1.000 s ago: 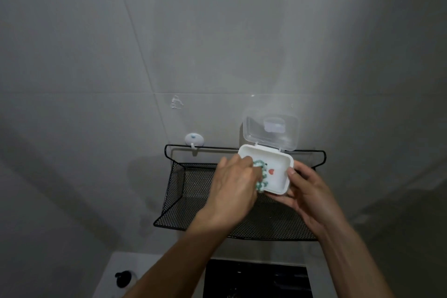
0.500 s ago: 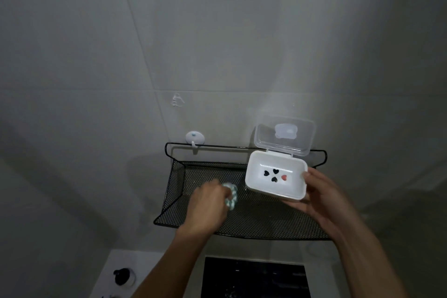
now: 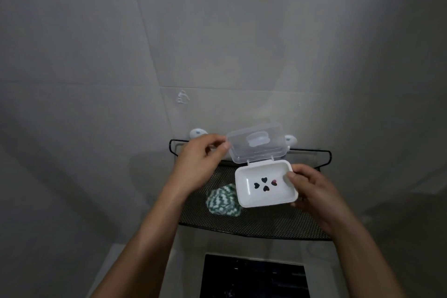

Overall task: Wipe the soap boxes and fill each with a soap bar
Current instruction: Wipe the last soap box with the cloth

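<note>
A white soap box (image 3: pixel 280 197) with heart-shaped holes in its floor is held above the black mesh shelf (image 3: pixel 266 222). Nothing lies inside it. My right hand (image 3: pixel 312 191) grips its right end. Its clear hinged lid (image 3: pixel 256 144) stands open, and the fingers of my left hand (image 3: pixel 200 162) pinch the lid's left edge. A green and white cloth (image 3: pixel 221 199) lies bunched on the shelf, just left of the box and below my left wrist. No soap bar is in view.
The shelf hangs on a grey tiled wall by two white suction hooks (image 3: pixel 197 132), (image 3: pixel 290 139). Below it are a dark rectangular opening (image 3: pixel 254 276) and a pale ledge at the lower left.
My left hand took the cloth out of the box, set it down on the shelf, and rose to the lid's left edge. The box tilted lower and to the right.
</note>
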{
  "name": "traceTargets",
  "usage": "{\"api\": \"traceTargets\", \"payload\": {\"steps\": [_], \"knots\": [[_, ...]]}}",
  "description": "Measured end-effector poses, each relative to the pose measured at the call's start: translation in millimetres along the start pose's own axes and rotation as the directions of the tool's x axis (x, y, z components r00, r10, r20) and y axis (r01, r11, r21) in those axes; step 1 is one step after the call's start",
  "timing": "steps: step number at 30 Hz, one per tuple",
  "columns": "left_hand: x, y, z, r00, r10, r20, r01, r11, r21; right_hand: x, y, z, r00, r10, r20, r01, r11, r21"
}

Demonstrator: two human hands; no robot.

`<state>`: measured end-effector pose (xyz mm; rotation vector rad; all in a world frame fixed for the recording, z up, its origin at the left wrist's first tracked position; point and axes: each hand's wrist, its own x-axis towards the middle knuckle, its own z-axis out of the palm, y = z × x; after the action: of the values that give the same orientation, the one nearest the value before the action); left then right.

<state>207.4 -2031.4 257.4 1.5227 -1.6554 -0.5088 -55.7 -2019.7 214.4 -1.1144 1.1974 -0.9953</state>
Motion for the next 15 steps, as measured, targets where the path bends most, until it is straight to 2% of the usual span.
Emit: {"api": "traceTargets", "payload": {"steps": [5, 11, 15], "knots": [[2.5, 4.4, 0.0, 0.998, 0.022, -0.062, -0.014, 0.993, 0.120, 4.3, -3.5, -2.0, 0.999, -0.031, -0.019, 0.030, 0.999, -0.042], [1.8, 14.0, 2.6, 0.988, 0.136, 0.079, -0.148, 0.975, 0.167, 6.0, -5.0, 1.9, 0.993, -0.115, -0.009, 0.113, 0.986, -0.124], [-0.5, 15.4, 4.5, 0.989, 0.088, 0.117, -0.104, 0.985, 0.136, 6.7, -2.0, 0.1, 0.990, -0.142, -0.024, 0.137, 0.978, -0.159]]}}
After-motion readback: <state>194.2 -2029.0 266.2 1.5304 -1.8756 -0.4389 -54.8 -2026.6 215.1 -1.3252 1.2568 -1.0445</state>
